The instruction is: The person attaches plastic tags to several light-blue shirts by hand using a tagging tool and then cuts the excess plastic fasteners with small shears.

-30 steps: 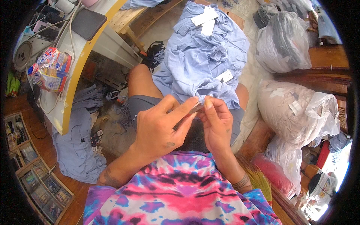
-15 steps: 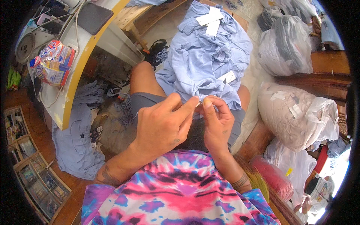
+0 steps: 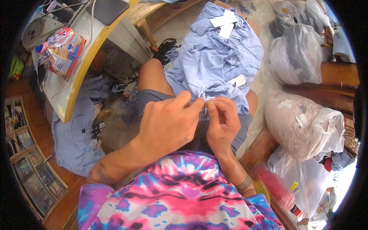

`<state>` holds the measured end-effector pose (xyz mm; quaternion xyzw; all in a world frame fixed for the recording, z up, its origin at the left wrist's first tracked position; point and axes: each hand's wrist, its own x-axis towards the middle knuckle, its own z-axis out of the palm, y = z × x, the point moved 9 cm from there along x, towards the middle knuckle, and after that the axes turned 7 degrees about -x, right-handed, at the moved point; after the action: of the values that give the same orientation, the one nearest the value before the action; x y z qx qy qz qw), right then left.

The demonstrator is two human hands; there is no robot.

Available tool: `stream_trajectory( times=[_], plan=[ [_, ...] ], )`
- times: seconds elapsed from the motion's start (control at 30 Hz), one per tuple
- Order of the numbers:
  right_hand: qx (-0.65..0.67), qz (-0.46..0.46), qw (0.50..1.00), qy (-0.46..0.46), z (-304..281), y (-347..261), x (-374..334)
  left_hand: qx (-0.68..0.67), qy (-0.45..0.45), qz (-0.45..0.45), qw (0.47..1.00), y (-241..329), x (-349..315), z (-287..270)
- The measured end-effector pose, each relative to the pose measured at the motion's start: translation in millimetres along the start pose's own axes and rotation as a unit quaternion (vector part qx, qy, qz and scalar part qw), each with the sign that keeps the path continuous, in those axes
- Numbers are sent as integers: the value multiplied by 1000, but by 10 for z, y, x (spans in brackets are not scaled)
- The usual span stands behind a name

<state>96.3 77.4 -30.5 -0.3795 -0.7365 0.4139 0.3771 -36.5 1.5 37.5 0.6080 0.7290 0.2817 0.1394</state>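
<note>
A heap of crumpled light blue cloth (image 3: 222,63), by its look a garment, lies over my lap and the surface beyond my knees, with white tags (image 3: 226,23) on its far part and another tag (image 3: 237,81) nearer on the right. At its near edge my left hand (image 3: 166,120) is closed, thumb and forefinger pinching the fabric. My right hand (image 3: 223,124) pinches right beside it, thumb on top and fingers curled. The fingertips almost meet. Anything small between them is mostly hidden by the fingers.
On the left a yellow-edged table (image 3: 74,92) carries a colourful plastic package (image 3: 61,51). More blue garments (image 3: 73,134) hang below it, near a compartmented case (image 3: 28,161) of small items. Stuffed plastic bags (image 3: 295,53) line the right, including a beige one (image 3: 291,122).
The whole view has shifted slightly, moving the table up and the cloth a little to the right and down. Both hands keep pinching at the same edge, with small finger movements.
</note>
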Motion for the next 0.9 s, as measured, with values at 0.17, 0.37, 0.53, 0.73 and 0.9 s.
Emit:
stream_trajectory(
  times=[0.17,0.37,0.53,0.73,0.9],
  plan=[
    [-60,-49,997,-20,57,-58,-5,18,-51,9,999,-32,1,57],
    [132,104,986,-12,105,271,-89,-180,0,-58,982,-437,-37,182],
    [89,75,993,-26,101,212,-84,-658,-48,-323,679,-827,-223,975],
    [212,183,960,-17,160,443,-175,-772,9,-351,530,-659,-223,1339],
    [345,284,894,24,275,504,-239,-826,71,-361,428,-506,-273,1389]
  ],
)
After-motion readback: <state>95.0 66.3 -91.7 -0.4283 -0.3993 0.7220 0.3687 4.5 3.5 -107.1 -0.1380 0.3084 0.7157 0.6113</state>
